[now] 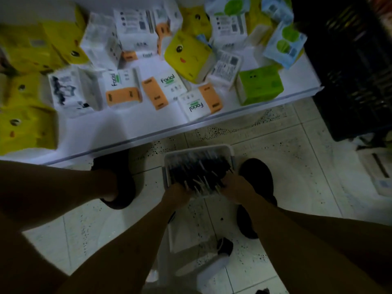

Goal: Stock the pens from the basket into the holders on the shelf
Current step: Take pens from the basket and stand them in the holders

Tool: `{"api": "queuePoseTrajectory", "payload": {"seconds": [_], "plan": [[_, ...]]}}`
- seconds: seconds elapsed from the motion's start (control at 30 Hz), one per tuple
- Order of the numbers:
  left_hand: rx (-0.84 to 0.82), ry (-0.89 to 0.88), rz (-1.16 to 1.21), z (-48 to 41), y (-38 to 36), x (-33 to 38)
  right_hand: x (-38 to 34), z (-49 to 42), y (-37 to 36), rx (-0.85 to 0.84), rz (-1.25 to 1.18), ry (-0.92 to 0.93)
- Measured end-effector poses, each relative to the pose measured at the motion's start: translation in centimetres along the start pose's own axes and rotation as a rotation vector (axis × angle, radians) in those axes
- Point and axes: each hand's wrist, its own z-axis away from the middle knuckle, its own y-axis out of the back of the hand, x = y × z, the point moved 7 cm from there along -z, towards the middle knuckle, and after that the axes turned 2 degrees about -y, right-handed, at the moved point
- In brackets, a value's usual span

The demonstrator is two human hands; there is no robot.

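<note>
Dim here. White shelf (127, 128) ahead of me, tissue packs (125, 90) on it, black crate (350, 71) to its right, speckled tile floor (297, 177) below.

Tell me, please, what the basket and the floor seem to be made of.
Basket: probably plastic, white and smooth, with a rounded moulded rim. Floor: likely ceramic or terrazzo tiles, pale and speckled, with grout lines and a slight sheen.

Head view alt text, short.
The left hand and right hand reach into a white basket of dark pens on the tiled floor. Behind it, a low white shelf holds tissue packs.
</note>
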Motion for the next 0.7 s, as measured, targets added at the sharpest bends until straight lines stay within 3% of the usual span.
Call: {"api": "queuePoseTrajectory", "payload": {"seconds": [0.4, 0.7], "plan": [[0.013, 0.109, 0.172, -1.4, 0.4, -2.0, 2.2, -1.8, -1.9, 0.126, -0.154, -0.229], [-0.037, 0.192, 0.58, 2.0, 0.4, -1.7, 0.6, 0.6, -1.3, -0.036, -0.158, -0.27]]}}
